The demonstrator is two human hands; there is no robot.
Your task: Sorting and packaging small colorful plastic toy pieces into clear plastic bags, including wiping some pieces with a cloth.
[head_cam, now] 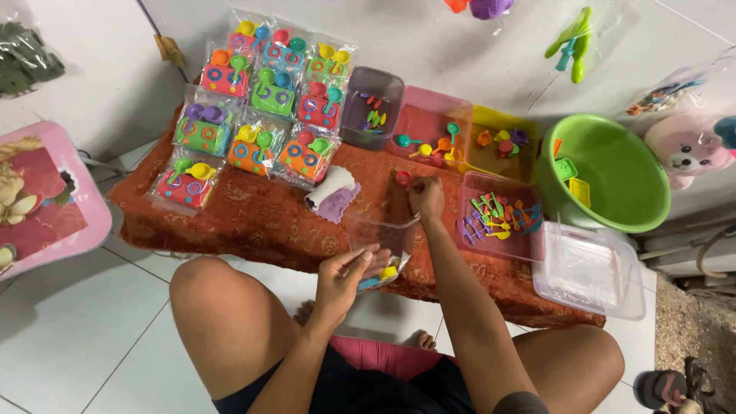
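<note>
A low table covered with an orange patterned cloth (253, 218) is standing on a white tiled floor, and a person is sitting at it with knees spread to either side. The left hand (343, 277) is closing around the lower end of a clear plastic bag (381, 245), thumb on top and fingers curled beneath, with small yellow and blue toy pieces (381, 277) lying inside the bag just beside the fingertips. The bag's open mouth is pointing up and away from that grip, toward the right hand (426, 197). The right hand is reaching past the bag, its fingers drawn together over the cloth; whether they are pinching anything cannot be told. A small red piece (402, 179) is lying just to the left of those fingertips. Beyond the right hand, a pink tray of toy spoons (429, 123) is waiting, and another pink tray of little forks (498, 222) is sitting just to its right. Rows of packed toy sets (261, 107) are lying well apart, beyond and left of the left hand.
</note>
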